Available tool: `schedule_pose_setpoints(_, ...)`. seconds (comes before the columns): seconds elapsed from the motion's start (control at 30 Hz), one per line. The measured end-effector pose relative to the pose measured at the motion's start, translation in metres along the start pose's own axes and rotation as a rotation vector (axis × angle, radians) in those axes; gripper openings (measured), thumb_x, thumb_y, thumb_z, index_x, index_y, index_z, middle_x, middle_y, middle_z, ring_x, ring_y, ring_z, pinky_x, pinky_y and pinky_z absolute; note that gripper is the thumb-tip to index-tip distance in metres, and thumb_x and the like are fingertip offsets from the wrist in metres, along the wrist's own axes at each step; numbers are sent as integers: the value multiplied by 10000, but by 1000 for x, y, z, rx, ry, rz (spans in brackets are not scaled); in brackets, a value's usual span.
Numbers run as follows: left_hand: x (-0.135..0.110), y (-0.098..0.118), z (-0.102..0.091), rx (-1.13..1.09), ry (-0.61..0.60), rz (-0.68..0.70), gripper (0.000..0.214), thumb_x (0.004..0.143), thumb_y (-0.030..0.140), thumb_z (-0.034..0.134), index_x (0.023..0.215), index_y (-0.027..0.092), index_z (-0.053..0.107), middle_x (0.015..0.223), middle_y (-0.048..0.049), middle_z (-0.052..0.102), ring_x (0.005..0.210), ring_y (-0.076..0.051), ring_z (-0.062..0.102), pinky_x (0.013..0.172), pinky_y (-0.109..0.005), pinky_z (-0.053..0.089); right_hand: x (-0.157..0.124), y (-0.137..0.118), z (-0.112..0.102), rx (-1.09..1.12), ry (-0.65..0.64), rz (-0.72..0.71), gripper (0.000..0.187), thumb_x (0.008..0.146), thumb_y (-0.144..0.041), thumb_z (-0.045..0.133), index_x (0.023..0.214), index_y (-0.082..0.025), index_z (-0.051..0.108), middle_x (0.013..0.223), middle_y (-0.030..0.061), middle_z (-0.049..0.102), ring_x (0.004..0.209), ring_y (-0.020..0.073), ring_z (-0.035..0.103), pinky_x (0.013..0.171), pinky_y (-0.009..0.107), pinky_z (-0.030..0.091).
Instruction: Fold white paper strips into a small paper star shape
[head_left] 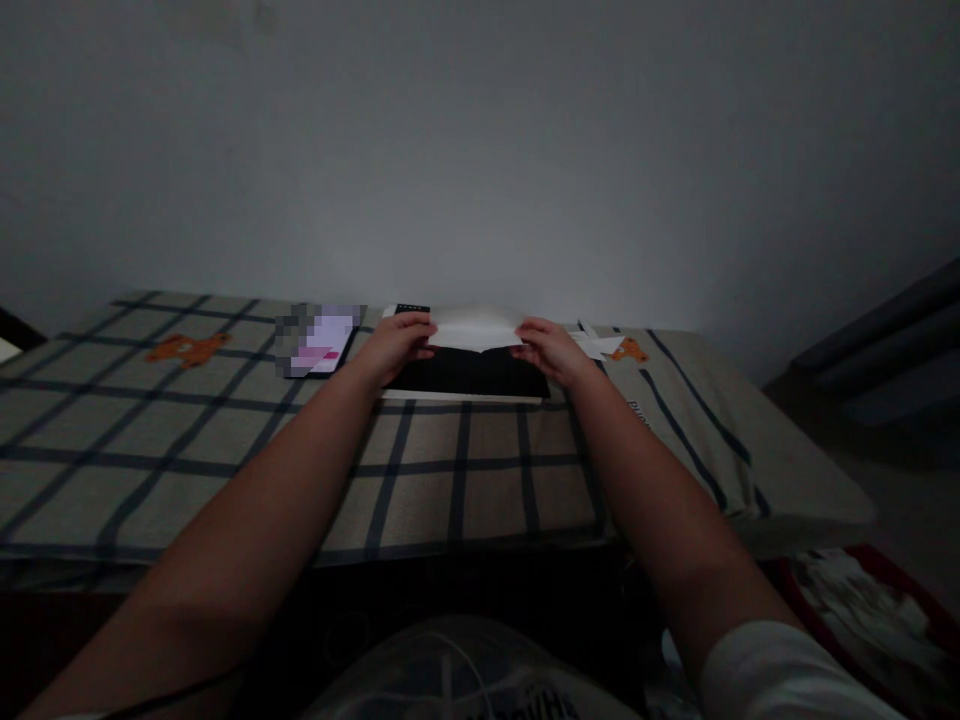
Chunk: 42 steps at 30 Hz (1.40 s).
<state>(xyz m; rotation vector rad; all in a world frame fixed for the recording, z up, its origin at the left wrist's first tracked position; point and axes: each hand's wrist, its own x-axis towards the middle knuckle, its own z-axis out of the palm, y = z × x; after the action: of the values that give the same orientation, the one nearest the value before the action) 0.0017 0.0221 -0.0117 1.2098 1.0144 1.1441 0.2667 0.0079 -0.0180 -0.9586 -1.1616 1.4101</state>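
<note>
Both arms reach forward over a bed with a checked cover (465,470). My left hand (399,343) pinches the left end of a white sheet of paper (474,327), fingers closed on it. My right hand (551,349) grips the paper's right end the same way. The paper is bent upward between the two hands, just above a black flat board or book (469,375) lying on the cover.
A lit phone (324,342) lies left of the black board. Folded white paper pieces (600,343) sit to the right, near an orange bear print (628,351). A plain wall stands behind. The bed's edge drops off at the right toward a red patterned cloth (862,590).
</note>
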Motion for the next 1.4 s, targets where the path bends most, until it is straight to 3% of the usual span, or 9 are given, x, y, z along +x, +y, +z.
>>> schedule_pose_setpoints(0.23, -4, 5, 1, 27, -69, -13, 189, 676, 210, 606, 834, 150, 690, 765, -59, 683, 656, -147, 630, 576, -245, 543, 4, 3, -1, -52, 72, -22, 98, 785, -144, 598, 814, -194, 676, 774, 22, 679, 714, 115, 627, 654, 228, 562)
schedule_pose_setpoints(0.47, -12, 13, 7, -4, -214, -162, 366, 830, 472, 544, 896, 155, 713, 772, -98, 696, 657, -209, 656, 552, -307, 536, -2, 0, 6, -93, -3, -2, 69, 750, -202, 661, 798, -194, 709, 752, 15, 677, 617, 93, 576, 560, 202, 490)
schedule_pose_setpoints(0.63, -24, 12, 15, 220, -304, -196, 214, 717, 357, 741, 785, 155, 732, 664, -76, 658, 591, -218, 650, 521, -300, 492, -6, -1, 14, -169, -16, -16, 73, 703, -182, 662, 746, -196, 720, 763, 8, 694, 620, 95, 565, 542, 196, 437)
schedule_pose_setpoints(0.8, -23, 7, 11, 198, -438, -210, 270, 677, 275, 772, 923, 164, 749, 856, -120, 726, 651, -201, 676, 567, -281, 503, -6, -2, 15, -96, -41, -68, 234, 723, -206, 693, 954, -226, 726, 831, 4, 713, 705, 115, 615, 639, 229, 494)
schedule_pose_setpoints(0.9, -21, 4, 14, 158, -394, -149, 266, 703, 270, 752, 949, 170, 736, 881, -98, 728, 656, -167, 659, 580, -253, 491, -7, -3, 17, -37, -37, -63, 231, 821, -355, 657, 1014, -231, 684, 875, 17, 719, 718, 122, 640, 646, 244, 526)
schedule_pose_setpoints(1.03, -19, -2, 26, 75, -211, -38, 241, 734, 264, 717, 949, 153, 711, 905, -84, 726, 688, -150, 644, 648, -258, 495, -7, -1, 19, -19, -75, 23, 422, 867, -599, 545, 870, -190, 649, 779, 52, 708, 632, 129, 647, 587, 253, 538)
schedule_pose_setpoints(1.13, -19, -6, 34, 33, -158, -10, 271, 722, 256, 728, 965, 142, 699, 894, -73, 727, 686, -143, 637, 660, -261, 497, -6, 3, 21, -59, -80, 16, 308, 835, -483, 657, 821, -175, 648, 769, 55, 703, 631, 115, 643, 595, 240, 539)
schedule_pose_setpoints(1.23, -20, -6, 36, 5, -233, -60, 303, 681, 227, 762, 972, 154, 713, 906, -73, 732, 715, -156, 650, 682, -278, 515, -5, 6, 22, -102, -27, -10, 154, 794, -316, 716, 806, -172, 662, 770, 40, 696, 645, 104, 628, 642, 248, 547)
schedule_pose_setpoints(1.4, -24, -1, 36, 68, -205, -82, 238, 736, 351, 750, 884, 165, 740, 947, -88, 731, 805, -178, 659, 687, -282, 530, -6, 7, 22, -179, -64, -5, 149, 758, -313, 732, 741, -183, 661, 722, 31, 678, 615, 105, 590, 607, 251, 532)
